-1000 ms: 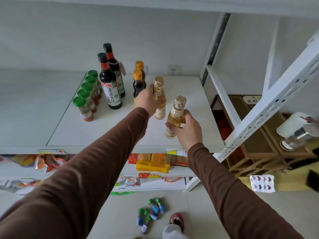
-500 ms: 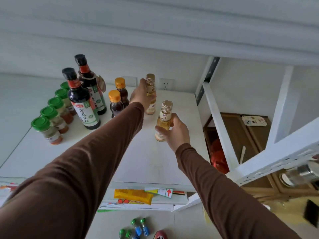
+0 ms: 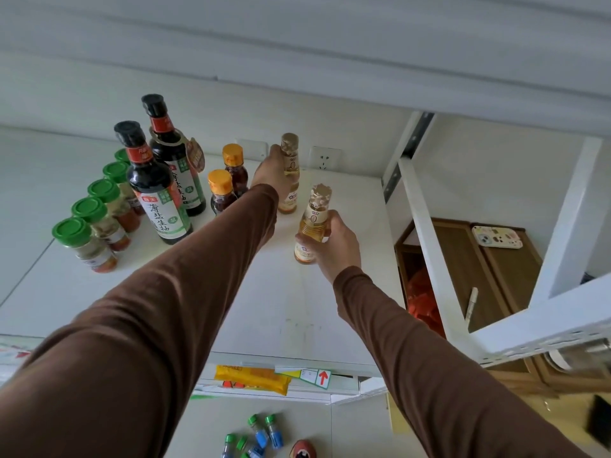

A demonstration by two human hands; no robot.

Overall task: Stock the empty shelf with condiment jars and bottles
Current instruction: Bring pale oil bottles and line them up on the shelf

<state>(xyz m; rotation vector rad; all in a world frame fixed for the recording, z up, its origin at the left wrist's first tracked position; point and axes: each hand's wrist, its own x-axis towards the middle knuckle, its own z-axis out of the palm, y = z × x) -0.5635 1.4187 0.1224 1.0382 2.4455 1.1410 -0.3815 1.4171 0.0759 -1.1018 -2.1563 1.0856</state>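
The shelf [image 3: 297, 309] has free room in front and at right. The left hand [image 3: 268, 170] grips one golden bottle [image 3: 290, 173] near the back; the right hand [image 3: 334, 246] grips another bottle [image 3: 312, 223], nearer the front.

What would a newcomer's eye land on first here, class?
Two brown-sleeved arms reach over the white shelf, the left hand and right hand each gripping a golden bottle. At the left stand two dark soy sauce bottles beside a row of green-lidded spice jars.

White wall [image 3: 99, 94], wall socket [image 3: 323, 158], wooden cabinet [image 3: 489, 276] right.
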